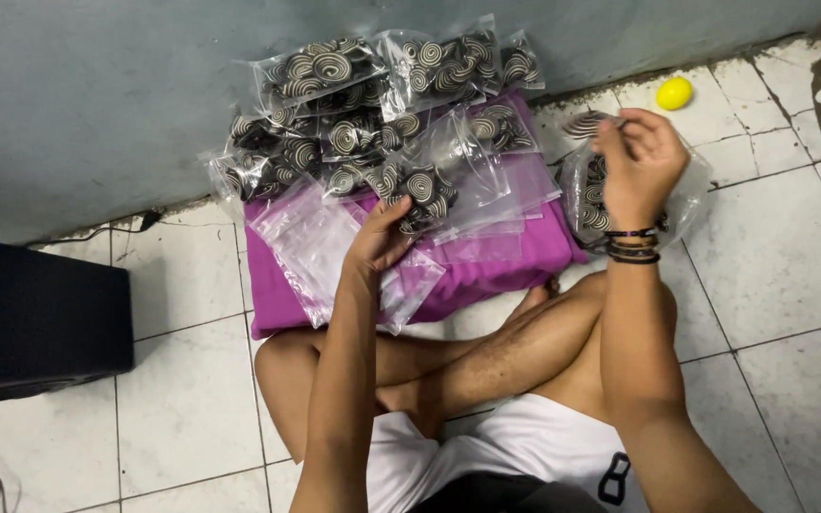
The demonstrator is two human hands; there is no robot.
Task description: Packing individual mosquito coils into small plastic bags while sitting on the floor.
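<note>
I sit cross-legged on a tiled floor. My left hand (379, 236) grips a clear plastic bag (422, 190) partly filled with black-and-white spiral pieces, held over a purple cushion (515, 261). My right hand (637, 160) is raised to the right and pinches one spiral piece (585, 123) between its fingertips, above a large open bag of spiral pieces (593, 204) on the floor. Dark bracelets circle the right wrist.
Several filled bags of spiral pieces (334, 71) are piled against the grey wall behind the cushion. Empty clear bags (311, 237) lie on the cushion. A yellow ball (674, 92) rests by the wall at right. A black box (35, 313) stands at left.
</note>
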